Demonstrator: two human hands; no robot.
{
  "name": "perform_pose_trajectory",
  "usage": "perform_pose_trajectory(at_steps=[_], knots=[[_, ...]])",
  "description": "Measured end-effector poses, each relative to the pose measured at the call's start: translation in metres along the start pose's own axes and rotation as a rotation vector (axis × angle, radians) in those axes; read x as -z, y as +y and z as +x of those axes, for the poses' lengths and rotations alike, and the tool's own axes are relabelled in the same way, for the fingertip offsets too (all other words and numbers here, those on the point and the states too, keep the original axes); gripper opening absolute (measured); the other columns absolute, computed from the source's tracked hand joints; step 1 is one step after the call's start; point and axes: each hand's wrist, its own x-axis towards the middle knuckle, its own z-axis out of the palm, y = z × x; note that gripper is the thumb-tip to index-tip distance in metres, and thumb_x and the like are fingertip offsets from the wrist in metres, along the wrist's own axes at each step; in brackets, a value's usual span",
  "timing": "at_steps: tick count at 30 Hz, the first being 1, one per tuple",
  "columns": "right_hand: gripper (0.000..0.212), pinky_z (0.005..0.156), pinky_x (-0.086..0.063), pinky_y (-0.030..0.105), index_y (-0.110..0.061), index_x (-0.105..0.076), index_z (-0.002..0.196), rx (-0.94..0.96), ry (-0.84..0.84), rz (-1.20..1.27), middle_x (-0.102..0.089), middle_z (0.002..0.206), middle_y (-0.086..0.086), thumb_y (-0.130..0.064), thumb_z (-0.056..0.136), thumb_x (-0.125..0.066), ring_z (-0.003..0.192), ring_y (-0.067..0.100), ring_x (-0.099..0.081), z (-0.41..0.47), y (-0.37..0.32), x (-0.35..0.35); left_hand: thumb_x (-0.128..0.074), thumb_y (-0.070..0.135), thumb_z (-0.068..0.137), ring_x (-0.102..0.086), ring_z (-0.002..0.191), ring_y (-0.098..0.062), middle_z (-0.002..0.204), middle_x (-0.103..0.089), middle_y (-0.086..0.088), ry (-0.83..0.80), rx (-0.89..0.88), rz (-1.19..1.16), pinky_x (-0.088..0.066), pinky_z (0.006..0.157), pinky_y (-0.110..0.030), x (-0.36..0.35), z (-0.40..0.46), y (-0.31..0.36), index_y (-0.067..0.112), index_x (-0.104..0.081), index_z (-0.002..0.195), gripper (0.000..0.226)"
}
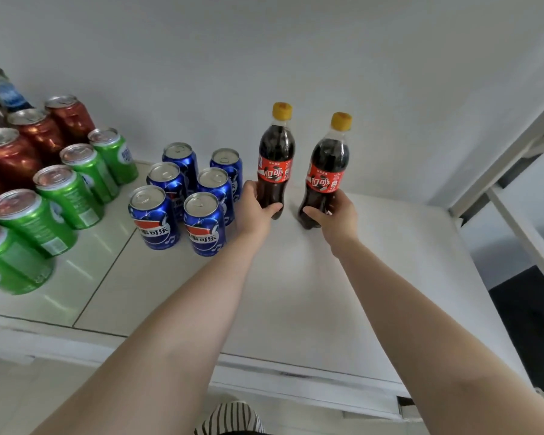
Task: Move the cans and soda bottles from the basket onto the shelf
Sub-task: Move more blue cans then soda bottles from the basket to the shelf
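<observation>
2 cola bottles stand upright on the white shelf [374, 277], each gripped low on its body by 1 hand. both forearms are bare and stretched forward from the bottom of the view, nearly straight, converging slightly toward the back wall. the left hand [254, 206] wraps the lower part of the left bottle [275, 161], thumb curled round the front under the red label and fingers round the far side. the right hand [335, 215] holds the right bottle [327, 171] the same way, thumb across the dark base, fingers behind. both bottles have yellow caps and sit near each other but apart, their bases touching or just above the shelf surface; i cannot tell which.

just left of the left hand stand 6 blue cans [186, 196] in 2 rows, upright. further left is a row of green cans [63, 196], and behind them a row of red cans [38, 133], reaching the frame's edge. a striped bit of cloth [230, 417] shows at the bottom edge.
</observation>
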Motion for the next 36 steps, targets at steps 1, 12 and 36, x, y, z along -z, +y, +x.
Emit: perform_pose_trajectory(at_steps=[1,12,36], knots=[[0.048,0.084,-0.051,0.031,-0.014,-0.059,0.118,-0.001,0.001,-0.005,-0.069,0.11,0.002,-0.012,0.073,-0.078,0.095,0.017,-0.064,0.005,-0.001,-0.002,-0.08,0.018,0.073,-0.063,0.106,-0.021,0.114,-0.067,-0.006,0.005,0.002,-0.003,-0.044,0.084,-0.029,-0.002,0.004,0.001,0.013,-0.051,0.112,0.049],[0.05,0.09,-0.052,0.037,-0.014,-0.057,0.119,-0.006,0.016,-0.02,-0.068,0.113,0.004,-0.013,0.074,-0.077,0.099,0.02,-0.063,0.022,-0.001,-0.011,-0.078,0.017,0.075,-0.061,0.11,-0.026,0.118,-0.066,-0.01,-0.042,-0.012,0.062,-0.041,0.083,-0.028,-0.001,0.024,0.006,0.008,-0.049,0.116,0.052],[0.078,0.104,-0.042,0.034,-0.016,-0.036,0.145,-0.139,0.014,-0.065,-0.049,0.142,0.007,-0.022,0.078,-0.077,0.13,0.021,-0.048,-0.004,-0.003,-0.005,-0.067,0.035,0.084,-0.048,0.129,-0.026,0.14,-0.05,-0.008,-0.1,-0.017,0.22,-0.042,0.104,-0.042,0.002,-0.007,-0.001,0.011,-0.031,0.143,0.073]])
